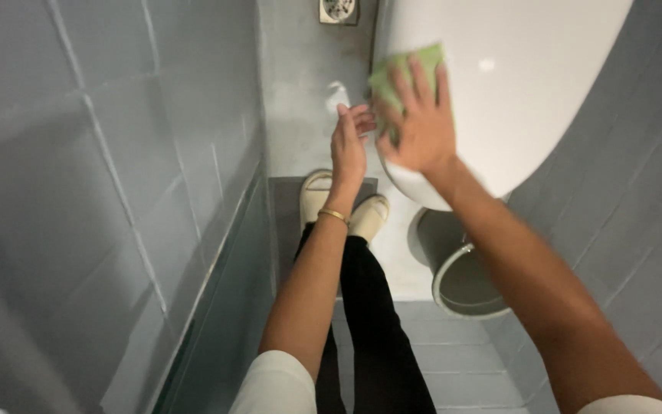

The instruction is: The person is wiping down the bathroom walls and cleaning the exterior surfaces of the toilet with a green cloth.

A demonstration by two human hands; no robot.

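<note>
Here, right hand [417, 123] pressing green cloth [408, 63] on white toilet lid [515, 84], grey tiled walls [78, 192]

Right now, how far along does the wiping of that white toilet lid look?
Done: cannot tell; the white lid looks glossy, no clear wiped and unwiped areas. In hand: the right hand presses a green cloth flat against the lid's left edge; the left hand hovers beside it, holding nothing visible. Left: the grey bin and floor drain are untouched.
</note>
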